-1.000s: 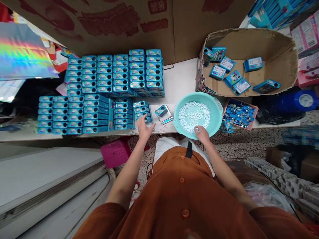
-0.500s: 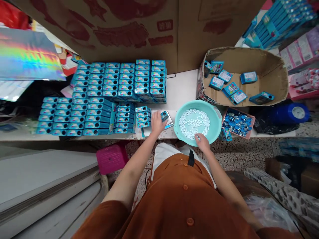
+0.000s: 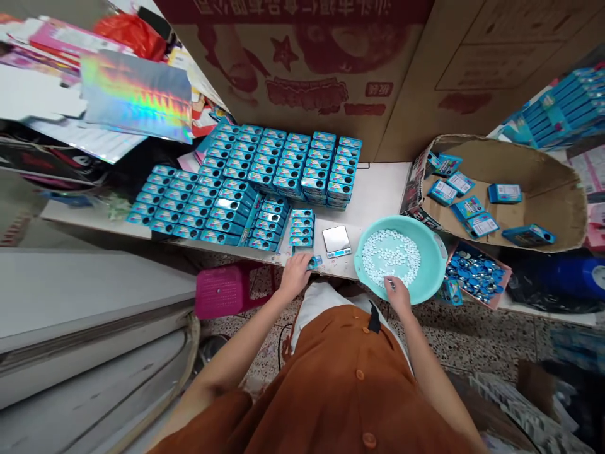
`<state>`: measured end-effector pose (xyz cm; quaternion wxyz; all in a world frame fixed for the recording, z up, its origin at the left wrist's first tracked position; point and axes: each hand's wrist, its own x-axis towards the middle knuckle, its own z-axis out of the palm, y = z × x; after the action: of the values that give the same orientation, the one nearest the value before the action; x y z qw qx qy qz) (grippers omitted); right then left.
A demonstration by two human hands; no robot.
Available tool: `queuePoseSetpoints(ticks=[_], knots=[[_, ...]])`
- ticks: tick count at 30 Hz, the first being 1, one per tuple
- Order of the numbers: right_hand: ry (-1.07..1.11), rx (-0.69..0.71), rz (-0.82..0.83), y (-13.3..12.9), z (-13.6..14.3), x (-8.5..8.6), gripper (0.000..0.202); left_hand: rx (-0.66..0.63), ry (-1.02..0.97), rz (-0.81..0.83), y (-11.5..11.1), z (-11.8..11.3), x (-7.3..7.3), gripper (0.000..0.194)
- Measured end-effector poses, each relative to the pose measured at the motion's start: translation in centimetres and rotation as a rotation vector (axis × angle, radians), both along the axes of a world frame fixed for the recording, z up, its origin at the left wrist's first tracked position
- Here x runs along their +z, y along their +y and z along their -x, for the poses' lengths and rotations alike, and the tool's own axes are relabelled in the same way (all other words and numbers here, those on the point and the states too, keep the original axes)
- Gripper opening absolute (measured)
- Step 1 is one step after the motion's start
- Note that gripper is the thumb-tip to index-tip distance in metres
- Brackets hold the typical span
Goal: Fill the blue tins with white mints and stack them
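My left hand (image 3: pixel 295 275) is closed round a small blue box (image 3: pixel 314 262) at the table's front edge. A pocket digital scale (image 3: pixel 336 240) with a bare silver plate lies just beyond it, and a short stack of matching blue boxes (image 3: pixel 302 228) stands to the scale's left. My right hand (image 3: pixel 399 296) is over the near rim of a mint-green basin (image 3: pixel 431 268), its fingers closed on a small silvery piece (image 3: pixel 392 285) whose kind I cannot make out. Small white pellets (image 3: pixel 394 255) are spread over the basin's bottom.
Rows of stacked blue boxes (image 3: pixel 222 214) fill the table's left side. A cut-down cardboard box (image 3: pixel 543 189) with several blue boxes stands at right, beside a pink tray (image 3: pixel 503 277) of blue and silver discs. A large carton (image 3: pixel 331 75) rises behind. A magenta stool (image 3: pixel 220 293) stands below.
My left hand has brought the blue box off the scale to the front edge, baring the plate. My right hand stays at the basin, a silvery piece now showing in its fingers. The view has shifted.
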<state>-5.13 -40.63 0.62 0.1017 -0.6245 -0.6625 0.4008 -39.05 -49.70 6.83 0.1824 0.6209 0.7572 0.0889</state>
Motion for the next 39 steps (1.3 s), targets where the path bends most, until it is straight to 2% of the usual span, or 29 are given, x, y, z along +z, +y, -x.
queuePoseSetpoints(ticks=[3,7,11,15,20,25,29,33,36,39], knots=[[0.004,0.016,-0.019,-0.2,1.8,0.7,0.039,-0.007,0.041,0.013,-1.3,2.6,-0.6,0.044],[-0.006,0.009,-0.020,-1.0,3.8,1.9,0.044,-0.094,0.079,0.021,-0.2,5.0,-2.3,0.046],[-0.021,-0.056,-0.077,-2.7,5.1,2.6,0.044,-0.225,0.071,0.012,1.4,6.3,-4.0,0.049],[-0.035,-0.130,-0.155,-4.9,5.9,2.7,0.042,-0.354,0.081,-0.005,1.8,6.8,-5.2,0.049],[-0.047,-0.189,-0.235,-6.9,6.6,3.3,0.039,-0.319,0.134,-0.045,1.2,7.7,-6.7,0.050],[-0.098,-0.233,-0.263,-8.3,7.3,4.0,0.034,-0.319,0.100,-0.134,1.8,8.6,-7.7,0.066],[-0.125,-0.252,-0.253,-8.5,7.2,4.5,0.031,-0.318,0.036,-0.189,1.9,8.7,-7.6,0.070],[-0.156,-0.247,-0.254,-7.3,6.1,4.4,0.030,-0.219,-0.022,-0.320,1.6,7.4,-6.2,0.069],[-0.159,-0.232,-0.259,-5.4,4.6,3.7,0.029,-0.197,-0.078,-0.443,2.7,4.5,-4.5,0.062],[-0.136,-0.193,-0.261,-2.7,2.5,2.7,0.026,-0.237,-0.131,-0.526,5.9,-0.6,-2.9,0.059]])
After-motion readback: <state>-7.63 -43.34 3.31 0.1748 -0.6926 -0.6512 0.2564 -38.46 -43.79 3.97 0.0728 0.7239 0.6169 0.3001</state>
